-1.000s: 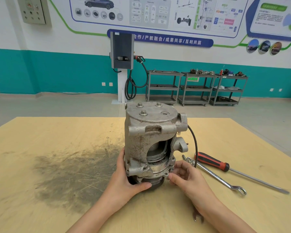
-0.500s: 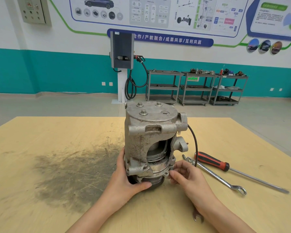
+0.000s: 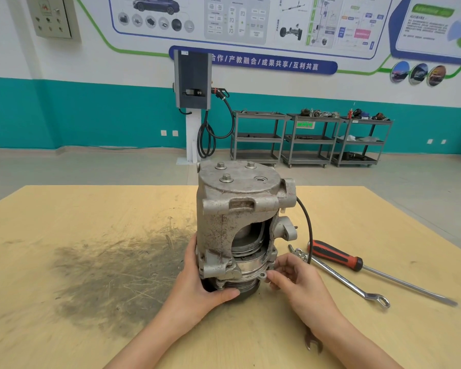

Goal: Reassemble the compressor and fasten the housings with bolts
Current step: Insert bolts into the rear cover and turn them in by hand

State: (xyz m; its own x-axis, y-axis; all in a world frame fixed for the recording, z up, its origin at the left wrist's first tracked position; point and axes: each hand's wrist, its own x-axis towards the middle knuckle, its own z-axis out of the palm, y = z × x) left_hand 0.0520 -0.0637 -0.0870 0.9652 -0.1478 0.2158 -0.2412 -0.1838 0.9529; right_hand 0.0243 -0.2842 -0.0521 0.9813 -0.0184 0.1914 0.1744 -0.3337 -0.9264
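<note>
A grey cut-away compressor (image 3: 232, 217) stands upright on the wooden table (image 3: 77, 214), its black pulley end down. Three bolts (image 3: 226, 178) stick up from its flat top housing. My left hand (image 3: 197, 286) wraps the lower left of the body, thumb across the pulley rim. My right hand (image 3: 290, 275) rests against the lower right flange, fingertips pinched at a small lug; I cannot tell whether a bolt is between them. A black cable (image 3: 308, 225) arcs down the right side.
A red-handled screwdriver (image 3: 336, 258) and a long combination wrench (image 3: 351, 286) lie on the table to the right. A second wrench end (image 3: 313, 342) shows under my right forearm. A dark grease stain (image 3: 112, 278) covers the table's left. Tool carts (image 3: 309, 139) stand far behind.
My right hand's fingers have shifted slightly up along the lower flange. The compressor and my left hand have stayed put.
</note>
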